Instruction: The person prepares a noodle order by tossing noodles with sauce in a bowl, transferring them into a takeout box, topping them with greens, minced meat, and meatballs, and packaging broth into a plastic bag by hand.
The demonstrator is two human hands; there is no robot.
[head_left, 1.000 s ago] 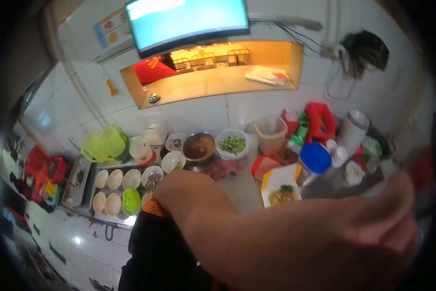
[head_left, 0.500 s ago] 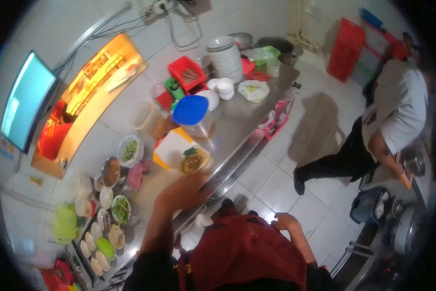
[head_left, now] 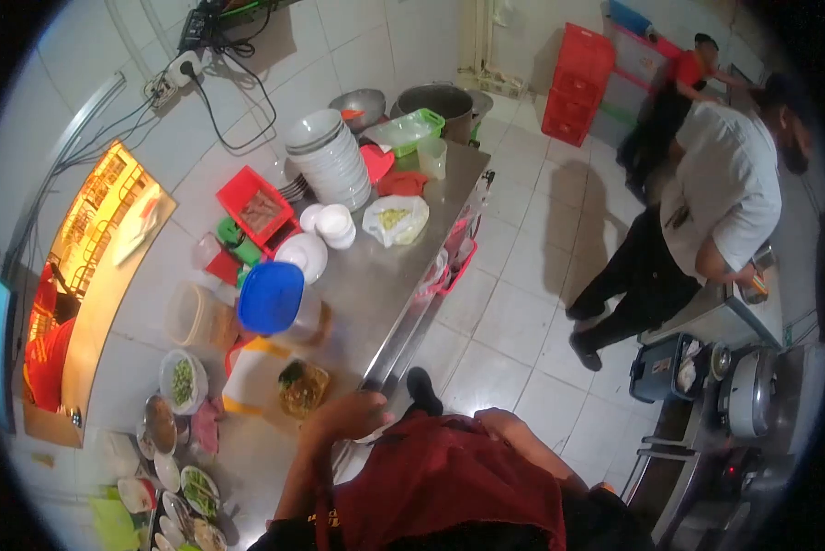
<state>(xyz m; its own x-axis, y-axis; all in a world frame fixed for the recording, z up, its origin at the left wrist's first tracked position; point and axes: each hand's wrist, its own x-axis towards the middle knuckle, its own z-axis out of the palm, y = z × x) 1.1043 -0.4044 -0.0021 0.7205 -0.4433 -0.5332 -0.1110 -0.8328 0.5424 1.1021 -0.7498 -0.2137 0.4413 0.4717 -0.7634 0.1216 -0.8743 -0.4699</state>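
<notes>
My left hand (head_left: 350, 416) is at the front edge of the steel counter (head_left: 366, 275), just below an open takeaway box of food (head_left: 303, 389). Its fingers are loosely bent and slightly apart, and nothing shows in them. The box's white lid (head_left: 258, 375) is folded back to the left, beside a tub with a blue lid (head_left: 272, 298). Against the dark red apron (head_left: 449, 477) is my right hand (head_left: 499, 423), its fingers mostly hidden by their angle.
Stacked bowls (head_left: 330, 161), a red basket (head_left: 256, 209) and a bag of greens (head_left: 395, 220) stand farther along the counter. At the right, a person in white (head_left: 720, 193) stands by a cooker (head_left: 750, 395); another person in red (head_left: 688, 78) is behind. A bin (head_left: 660, 369) sits on the floor.
The view has swung right, bringing more floor and a second person into sight. My left forearm, large across the view earlier, is now lower, with the hand by the counter edge.
</notes>
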